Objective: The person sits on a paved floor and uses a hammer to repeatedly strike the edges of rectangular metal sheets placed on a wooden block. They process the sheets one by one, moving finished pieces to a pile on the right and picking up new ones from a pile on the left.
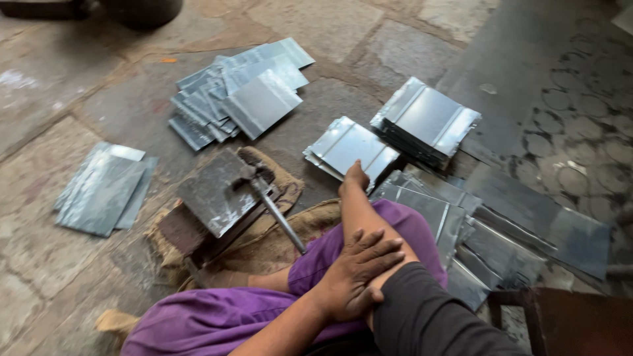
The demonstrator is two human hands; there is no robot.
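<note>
While your L hand (pixel 356 277) lies flat, fingers spread, on your R forearm, your R hand (pixel 356 177) fingertips a ribbed metal sheet (pixel 349 146) at 12 o'clock, grip unclear.

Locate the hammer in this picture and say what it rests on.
In the head view, the hammer lies left of centre on a dark metal block set on burlap sacking, just left of the purple-clad knee.

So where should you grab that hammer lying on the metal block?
Probably by the handle's free end, coming from the sitter's side. The hammer lies with its head on the block and its thin handle slanting toward the purple-clad knee, nothing covering it.
</note>
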